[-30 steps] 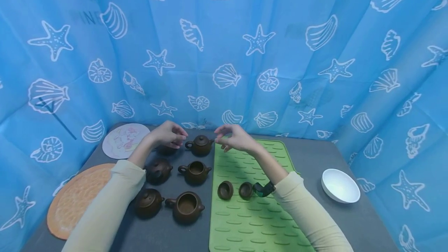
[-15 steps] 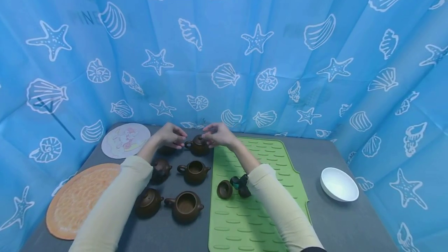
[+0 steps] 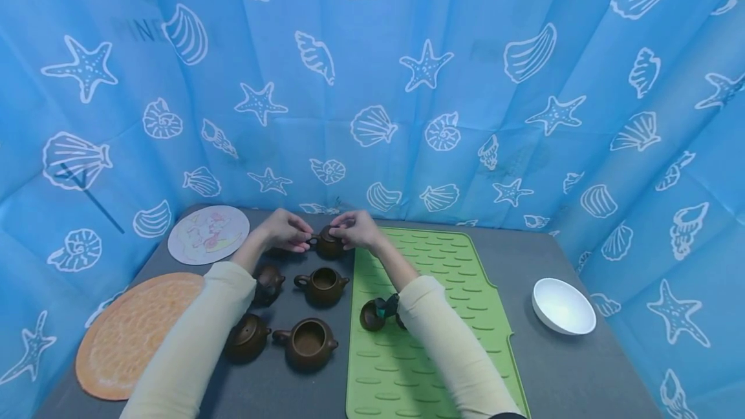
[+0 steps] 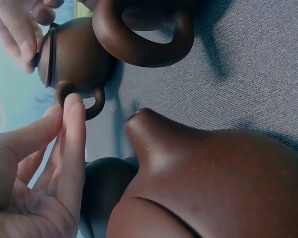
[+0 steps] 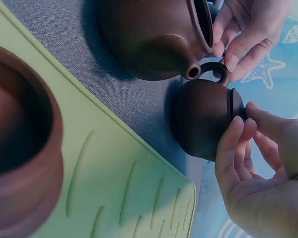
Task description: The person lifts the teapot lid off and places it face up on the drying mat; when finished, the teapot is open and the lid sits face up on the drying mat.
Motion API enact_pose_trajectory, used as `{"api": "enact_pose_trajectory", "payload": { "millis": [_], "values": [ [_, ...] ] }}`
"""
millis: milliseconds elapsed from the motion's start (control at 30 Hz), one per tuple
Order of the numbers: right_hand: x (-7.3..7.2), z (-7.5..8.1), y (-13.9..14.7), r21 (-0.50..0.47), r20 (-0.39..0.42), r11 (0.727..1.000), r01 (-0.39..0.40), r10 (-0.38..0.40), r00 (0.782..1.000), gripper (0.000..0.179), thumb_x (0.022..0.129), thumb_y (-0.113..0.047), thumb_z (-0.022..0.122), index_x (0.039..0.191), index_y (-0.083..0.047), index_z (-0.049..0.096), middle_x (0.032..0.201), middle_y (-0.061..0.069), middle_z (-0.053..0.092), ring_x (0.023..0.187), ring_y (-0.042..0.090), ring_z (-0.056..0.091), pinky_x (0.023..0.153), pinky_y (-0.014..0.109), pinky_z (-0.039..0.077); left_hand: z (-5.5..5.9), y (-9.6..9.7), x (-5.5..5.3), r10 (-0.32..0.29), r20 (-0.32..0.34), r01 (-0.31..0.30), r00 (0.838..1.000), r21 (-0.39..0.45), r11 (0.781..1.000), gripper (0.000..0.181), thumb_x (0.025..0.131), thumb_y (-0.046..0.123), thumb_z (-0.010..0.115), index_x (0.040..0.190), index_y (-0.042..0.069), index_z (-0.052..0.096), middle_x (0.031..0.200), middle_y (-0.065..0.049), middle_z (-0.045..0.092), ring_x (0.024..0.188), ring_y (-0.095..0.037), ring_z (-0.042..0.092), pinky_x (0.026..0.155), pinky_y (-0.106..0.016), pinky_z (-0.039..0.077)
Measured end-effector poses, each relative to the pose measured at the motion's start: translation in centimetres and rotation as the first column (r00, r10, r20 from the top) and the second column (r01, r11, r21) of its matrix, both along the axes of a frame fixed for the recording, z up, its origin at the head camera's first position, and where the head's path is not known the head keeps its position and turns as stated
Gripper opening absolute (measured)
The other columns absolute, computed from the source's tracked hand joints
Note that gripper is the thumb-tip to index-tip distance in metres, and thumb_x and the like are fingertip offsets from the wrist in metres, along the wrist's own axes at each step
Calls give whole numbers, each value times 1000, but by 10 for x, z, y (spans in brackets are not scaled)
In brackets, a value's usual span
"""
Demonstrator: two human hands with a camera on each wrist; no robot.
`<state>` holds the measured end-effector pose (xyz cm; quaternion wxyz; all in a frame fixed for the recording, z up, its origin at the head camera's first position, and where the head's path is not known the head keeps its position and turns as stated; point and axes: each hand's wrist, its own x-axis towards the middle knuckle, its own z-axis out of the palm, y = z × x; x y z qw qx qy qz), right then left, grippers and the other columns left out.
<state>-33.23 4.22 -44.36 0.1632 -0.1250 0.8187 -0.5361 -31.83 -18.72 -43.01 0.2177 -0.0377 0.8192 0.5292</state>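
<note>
Filling the whole upper part of the frame, a blue curtain [image 3: 332, 99] printed with white shells and starfish backs the action. Below it runs the grey desk [image 3: 553, 367], and on that, right of centre, the long green mat [image 3: 456, 264]. Over at the left edge there's a round orange-brown mat [image 3: 136, 335], partly under the left sleeve [image 3: 189, 332], and above it a smaller pale disc [image 3: 207, 235] with a printed drawing. Far right, a white bowl [image 3: 563, 306]!

Down to the teapots: lower centre, an open one [image 3: 307, 343] beside a lidded one [image 3: 247, 339]; above them another open pot [image 3: 323, 288] and a brown teapot [image 3: 271, 279] half hidden at the left wrist.

Now the hands, upper centre, both at the far teapot [image 3: 330, 247], which stands on the desk just off the mat's far-left corner. Left hand [image 3: 285, 230]: thumb and fingertips nearly together, pinching the handle [image 4: 98, 101]. Right hand [image 3: 357, 229]: fingers bent in, thumb opposite, gripping the top of the lid [image 5: 237, 102], which sits on its pot.

Smallest of the lot, a hollow brown piece [image 3: 370, 317] on the green mat, lid or cup I can't tell, with a second almost covered by the right wrist.
</note>
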Motion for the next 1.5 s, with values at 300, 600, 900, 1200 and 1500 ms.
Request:
{"api": "enact_pose_trajectory", "payload": {
  "millis": [300,600,900,1200,1500],
  "values": [
    [3,-4,4,-3,-65,1000,7,-7,998,24,104,-13,73,123,2,75,108,12,69,73,13,64,75,43,69,2,4,1,-16,-23,15,1000,-48,999,26,106,1,66,129,-7,71,109,-19,78,77,-14,78,87,-37,69],
    [11,9,17,-61,-70,998,-9,5,998,27,106,-16,71,128,0,72,120,19,74,77,12,67,78,44,69,2,4,3,-18,-17,17,1000,-51,999,27,105,2,66,132,-5,70,113,-21,77,78,-14,77,83,-34,69],
    [18,25,49,-105,-74,994,-36,28,997,25,109,-16,66,129,-2,69,112,12,72,94,34,74,86,50,68,2,3,4,-31,-47,28,998,-59,998,26,106,3,66,130,-6,71,116,-25,76,78,-14,77,83,-36,69],
    [38,42,92,-90,-74,992,-86,79,994,34,112,-11,59,144,0,58,140,24,66,97,31,78,90,54,67,2,3,3,-35,-50,32,998,-54,998,25,107,3,66,129,-6,72,114,-25,76,77,-14,77,84,-37,69],
    [67,48,133,-114,-94,977,-180,170,981,47,113,-2,50,160,-2,48,159,31,50,108,44,78,97,46,66,2,2,4,-31,-57,27,998,-68,997,24,106,4,67,127,-5,73,113,-23,76,77,-15,77,86,-39,69]
  ]
}}
